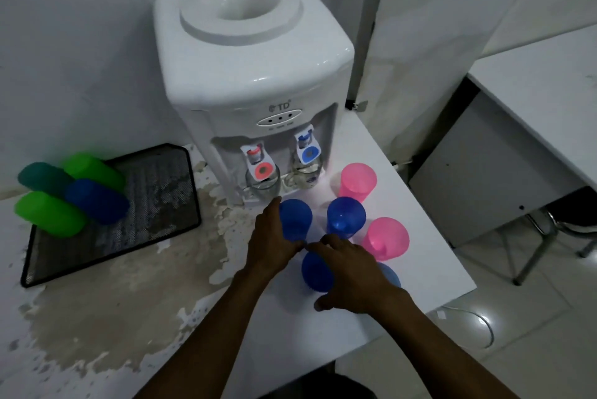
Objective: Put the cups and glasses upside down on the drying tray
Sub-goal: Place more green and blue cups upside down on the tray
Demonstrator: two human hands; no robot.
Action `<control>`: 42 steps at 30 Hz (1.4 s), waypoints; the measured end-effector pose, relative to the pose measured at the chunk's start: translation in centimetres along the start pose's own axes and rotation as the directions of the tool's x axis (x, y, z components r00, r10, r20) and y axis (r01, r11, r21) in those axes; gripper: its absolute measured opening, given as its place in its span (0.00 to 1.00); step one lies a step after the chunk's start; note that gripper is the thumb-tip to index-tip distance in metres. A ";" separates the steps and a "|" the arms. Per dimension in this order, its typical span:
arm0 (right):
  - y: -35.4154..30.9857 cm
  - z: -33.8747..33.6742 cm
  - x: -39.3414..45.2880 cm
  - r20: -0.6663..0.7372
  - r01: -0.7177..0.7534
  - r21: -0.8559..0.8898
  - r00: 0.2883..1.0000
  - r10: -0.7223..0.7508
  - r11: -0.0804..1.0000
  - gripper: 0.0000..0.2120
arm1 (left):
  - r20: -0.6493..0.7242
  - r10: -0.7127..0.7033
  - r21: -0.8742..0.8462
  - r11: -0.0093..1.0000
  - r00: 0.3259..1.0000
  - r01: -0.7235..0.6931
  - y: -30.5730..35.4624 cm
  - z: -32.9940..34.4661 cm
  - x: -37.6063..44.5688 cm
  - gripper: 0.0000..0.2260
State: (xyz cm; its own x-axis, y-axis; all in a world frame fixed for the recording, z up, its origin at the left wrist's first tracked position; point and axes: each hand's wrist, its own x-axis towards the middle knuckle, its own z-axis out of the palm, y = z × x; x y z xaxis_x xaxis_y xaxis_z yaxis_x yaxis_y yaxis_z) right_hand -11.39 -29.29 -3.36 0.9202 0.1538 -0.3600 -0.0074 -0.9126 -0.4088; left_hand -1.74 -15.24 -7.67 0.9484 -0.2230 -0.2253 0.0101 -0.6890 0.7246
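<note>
On the white table stand several upright plastic cups. My left hand (pixel 274 237) is wrapped around the left side of a blue cup (pixel 295 217). Spread flat with nothing in it, my right hand (pixel 352 272) hovers over another blue cup (pixel 315 274); it half hides a third blue cup (pixel 391 274). Beyond the hands are one more blue cup (pixel 345 217) and two pink cups (pixel 358 180) (pixel 386 238). The black mesh drying tray (pixel 155 205) at left holds upside-down cups: dark green (pixel 43 176), green (pixel 93 169), blue (pixel 97 200), green (pixel 48 217).
A white water dispenser (pixel 252 75) stands at the back against the wall, with two clear glasses (pixel 262 187) (pixel 303 174) under its taps. The table surface between tray and cups is peeled and stained. The table's right edge (pixel 436 237) drops to the floor; another desk (pixel 533 75) stands at right.
</note>
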 end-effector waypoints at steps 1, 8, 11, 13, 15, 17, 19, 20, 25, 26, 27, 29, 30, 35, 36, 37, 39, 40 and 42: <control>0.1 0.2 0.0 0.023 -0.005 -0.017 1.000 0.006 1.000 0.46 | -0.012 -0.019 -0.009 1.000 1.000 0.019 0.2 0.1 0.0 0.47; -0.6 0.8 0.9 -0.044 -0.007 0.064 0.999 0.010 0.998 0.40 | -0.151 -0.061 -0.157 0.987 0.987 0.037 -0.5 -0.9 -1.3 0.40; -2.3 0.8 2.2 -0.110 0.020 0.245 0.994 0.007 0.969 0.40 | -0.240 -0.079 -0.276 0.961 0.968 0.010 -2.1 -2.8 -2.3 0.32; -4.0 1.0 3.4 -0.152 0.058 0.320 0.988 -0.010 0.946 0.41 | -0.277 -0.140 -0.365 0.931 0.951 0.030 -3.4 -4.5 -2.9 0.30; -6.1 1.3 4.8 -0.169 0.083 0.369 0.985 -0.021 0.926 0.43 | -0.290 -0.245 -0.464 0.881 0.925 0.088 -5.2 -6.5 -3.3 0.30; -8.1 1.4 5.9 -0.170 0.095 0.421 0.985 -0.024 0.902 0.43 | -0.312 -0.344 -0.545 0.828 0.886 0.129 -6.9 -8.5 -3.5 0.30; -10.6 1.7 7.4 -0.156 0.095 0.477 0.988 -0.022 0.874 0.45 | -0.372 -0.430 -0.584 0.797 0.823 0.152 -8.8 -10.9 -3.9 0.28; -11.7 2.0 8.2 -0.148 0.090 0.505 0.989 -0.017 0.858 0.46 | -0.407 -0.460 -0.593 0.790 0.789 0.155 -9.6 -12.1 -4.2 0.26; -17.4 3.0 12.0 -0.113 0.029 0.628 0.992 0.054 0.778 0.40 | -0.458 -0.635 -0.685 0.698 0.622 0.209 -13.6 -17.7 -4.9 0.26; -18.6 3.3 12.9 -0.089 -0.007 0.654 0.992 0.086 0.756 0.37 | -0.446 -0.672 -0.720 0.662 0.592 0.209 -14.3 -18.8 -4.9 0.25; -19.7 3.5 13.6 -0.053 -0.047 0.689 0.992 0.115 0.723 0.34 | -0.423 -0.710 -0.757 0.618 0.563 0.212 -14.9 -19.9 -4.9 0.24; -22.0 4.7 15.9 0.046 -0.135 0.784 0.986 0.160 0.606 0.33 | -0.351 -0.792 -0.832 0.508 0.500 0.221 -16.7 -22.2 -4.7 0.23; -23.0 5.1 16.8 0.105 -0.190 0.822 0.977 0.184 0.537 0.34 | -0.299 -0.825 -0.856 0.454 0.479 0.247 -17.5 -23.1 -4.5 0.24; -27.1 6.6 21.7 0.362 -0.439 0.819 0.895 0.259 0.369 0.32 | -0.037 -0.846 -0.880 0.280 0.532 0.384 -21.9 -27.0 -4.1 0.33; -27.8 6.8 22.5 0.390 -0.474 0.799 0.877 0.281 0.369 0.32 | -0.034 -0.839 -0.859 0.302 0.543 0.413 -22.1 -27.9 -4.1 0.27; -28.5 6.6 23.1 0.407 -0.495 0.783 0.865 0.292 0.376 0.32 | -0.017 -0.834 -0.838 0.313 0.551 0.447 -22.4 -28.7 -4.0 0.22; -29.9 6.5 24.1 0.399 -0.479 0.753 0.877 0.266 0.451 0.26 | 0.021 -0.826 -0.791 0.331 0.563 0.515 -23.2 -30.3 -3.4 0.24; -30.4 6.2 24.5 0.378 -0.452 0.733 0.892 0.247 0.509 0.19 | 0.021 -0.824 -0.761 0.354 0.566 0.543 -23.4 -31.0 -3.1 0.28; -30.9 5.8 25.6 0.356 -0.410 0.686 0.910 0.214 0.601 0.17 | -0.005 -0.805 -0.687 0.434 0.593 0.583 -24.0 -32.3 -2.3 0.36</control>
State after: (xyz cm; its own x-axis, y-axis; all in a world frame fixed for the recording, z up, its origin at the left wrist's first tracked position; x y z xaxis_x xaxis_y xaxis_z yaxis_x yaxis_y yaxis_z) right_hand 10.07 5.04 -4.82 0.6961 0.0797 -0.7135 -0.6502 -0.3512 -0.6737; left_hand 6.05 24.11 -3.48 0.5558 0.4263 -0.7137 0.7751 0.0447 0.6303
